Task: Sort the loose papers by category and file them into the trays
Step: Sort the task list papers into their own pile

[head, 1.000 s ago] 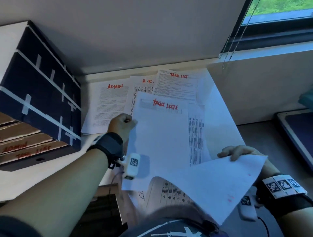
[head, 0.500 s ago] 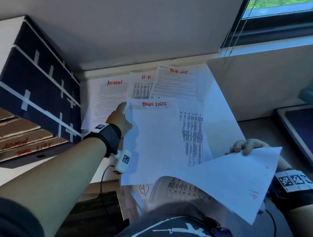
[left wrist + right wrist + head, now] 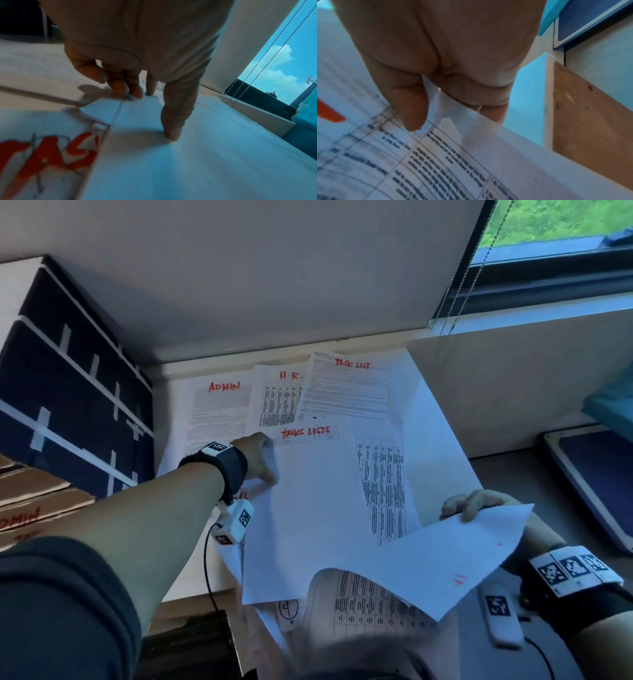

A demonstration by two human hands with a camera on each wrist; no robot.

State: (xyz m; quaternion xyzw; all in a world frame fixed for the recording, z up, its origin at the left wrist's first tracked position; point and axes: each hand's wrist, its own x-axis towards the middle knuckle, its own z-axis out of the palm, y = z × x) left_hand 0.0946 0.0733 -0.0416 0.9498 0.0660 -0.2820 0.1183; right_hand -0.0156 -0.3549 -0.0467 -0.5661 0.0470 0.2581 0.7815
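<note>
My left hand [image 3: 262,458] pinches the left edge of a white sheet headed "TASK LISTS" [image 3: 308,508], low over the desk. In the left wrist view the thumb [image 3: 171,128] lies on top of this sheet [image 3: 188,162] and the curled fingers [image 3: 126,90] sit at its edge. Beyond it lie three piles headed ADMIN [image 3: 219,412], H.R. [image 3: 277,402] and TASK LIST [image 3: 349,388]. My right hand [image 3: 476,503] pinches a corner of a curled sheet [image 3: 445,570] with a printed table on its underside [image 3: 436,162]. Stacked cardboard trays [image 3: 30,515] stand at the left.
A dark box with white tape [image 3: 68,392] sits on top of the trays. More printed sheets [image 3: 370,611] lie near my lap, one marked with a circled 4 [image 3: 288,607]. A blue-framed board [image 3: 596,474] lies at the right. A blind chain [image 3: 455,289] hangs by the window.
My left hand has carried the TASK LISTS sheet forward and down toward the piles. My right hand has drifted slightly right and lower, still holding its curled sheet.
</note>
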